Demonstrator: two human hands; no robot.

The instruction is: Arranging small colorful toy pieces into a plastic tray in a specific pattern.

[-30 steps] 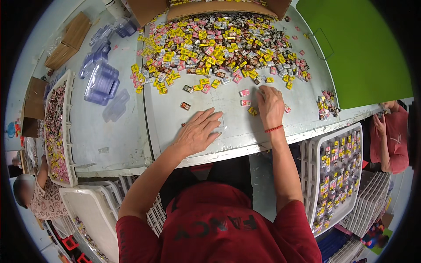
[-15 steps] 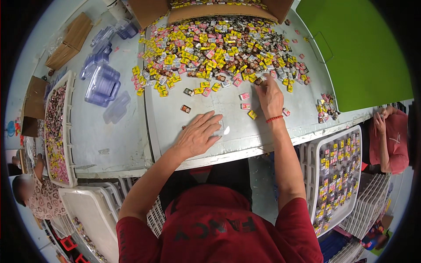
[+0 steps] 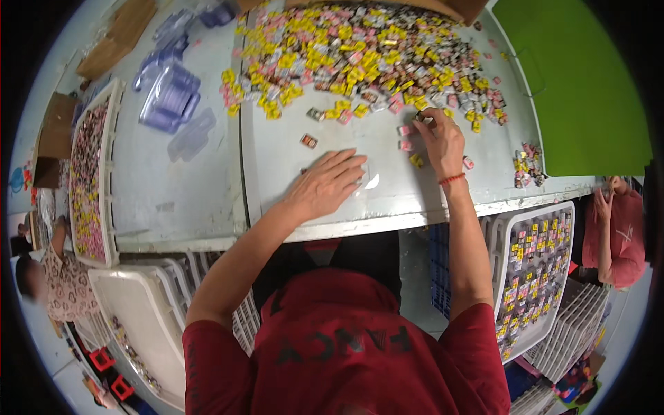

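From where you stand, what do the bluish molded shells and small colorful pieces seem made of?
Bluish molded shells: probably thin, glossy plastic, being see-through with highlights.
Small colorful pieces: perhaps printed paper or plastic outside, judging by colored patterns; finish too small to tell.

Bright, fairly even light over the pale table (image 3: 194, 207); 1 small white glare spot (image 3: 373, 181) shows beside the left hand (image 3: 328, 183). Space beneath the table is dimmer. The heaped small packets (image 3: 373, 55) appear smeared by slight blur. Straight edges bow toward the periphery; black vignetting with a bluish fringe closes the corners.
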